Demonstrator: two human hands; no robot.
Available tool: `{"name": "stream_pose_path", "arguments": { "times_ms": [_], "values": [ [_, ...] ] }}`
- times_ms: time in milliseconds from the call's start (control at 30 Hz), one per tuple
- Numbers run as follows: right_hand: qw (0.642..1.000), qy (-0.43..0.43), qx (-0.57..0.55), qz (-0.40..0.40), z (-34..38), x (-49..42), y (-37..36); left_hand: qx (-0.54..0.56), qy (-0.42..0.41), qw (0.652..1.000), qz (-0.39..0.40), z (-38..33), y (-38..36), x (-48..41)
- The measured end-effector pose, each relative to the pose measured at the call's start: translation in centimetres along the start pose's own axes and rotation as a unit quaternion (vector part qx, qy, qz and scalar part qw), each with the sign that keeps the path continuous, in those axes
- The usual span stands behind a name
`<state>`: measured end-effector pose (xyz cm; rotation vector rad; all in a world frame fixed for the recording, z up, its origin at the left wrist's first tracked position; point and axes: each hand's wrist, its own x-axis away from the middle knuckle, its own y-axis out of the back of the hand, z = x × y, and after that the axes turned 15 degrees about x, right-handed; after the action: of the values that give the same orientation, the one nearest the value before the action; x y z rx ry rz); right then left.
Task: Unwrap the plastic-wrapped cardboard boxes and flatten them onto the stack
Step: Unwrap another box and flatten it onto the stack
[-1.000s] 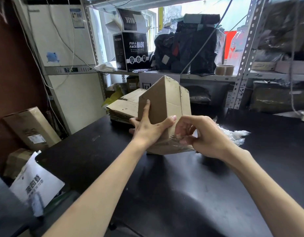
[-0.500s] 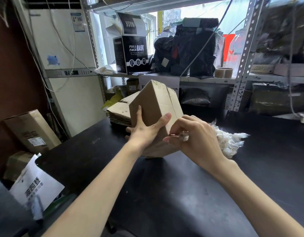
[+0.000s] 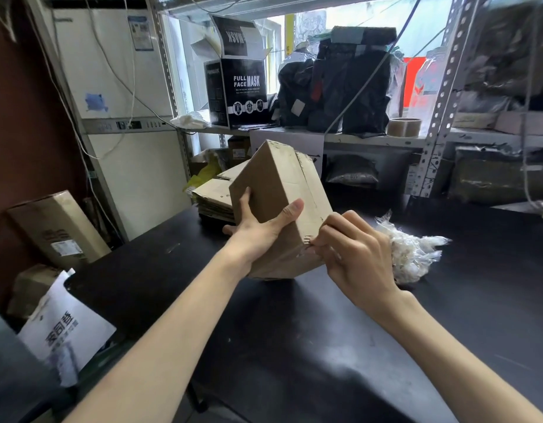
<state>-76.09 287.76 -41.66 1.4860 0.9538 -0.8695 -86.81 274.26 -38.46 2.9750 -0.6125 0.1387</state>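
Our left hand (image 3: 258,230) grips the tilted cardboard box (image 3: 282,184) above the black table (image 3: 294,331), while our right hand (image 3: 355,248) pinches at its lower corner. Crumpled plastic wrap (image 3: 413,254) lies just beside, so unwrapping seems done; flattening it onto the stack (image 3: 213,199) behind remains.

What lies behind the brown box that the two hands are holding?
Behind the box, a stack of flattened cardboard lies on the black table. The box covers the stack's right part, so its full extent cannot be seen.
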Motion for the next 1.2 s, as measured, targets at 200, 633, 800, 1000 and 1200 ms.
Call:
{"name": "stream_pose_path", "arguments": {
  "times_ms": [200, 633, 800, 1000, 1200],
  "values": [
    [0.999, 0.0, 0.02, -0.039, 0.1, 0.4, -0.3, -0.002, -0.001, 1.0, -0.004, 0.0, -0.2, -0.4],
    [0.998, 0.058, 0.012, 0.002, -1.2, 1.3, -1.0, -0.036, 0.018, 0.999, -0.006, -1.1, -1.9, -0.9],
    [0.992, -0.098, -0.073, -0.019, -1.1, 1.2, -1.3, -0.001, 0.036, 0.999, -0.013, -1.1, -1.5, -1.1],
    [0.974, -0.161, -0.156, -0.018, -0.5, 0.5, -0.8, 0.011, 0.049, 0.999, -0.008, -0.4, -1.3, -2.1],
    [0.989, -0.123, -0.085, -0.02, 0.0, 0.9, -1.4, -0.018, 0.035, 0.999, -0.02, -1.2, -1.9, -0.8]
  ]
}}
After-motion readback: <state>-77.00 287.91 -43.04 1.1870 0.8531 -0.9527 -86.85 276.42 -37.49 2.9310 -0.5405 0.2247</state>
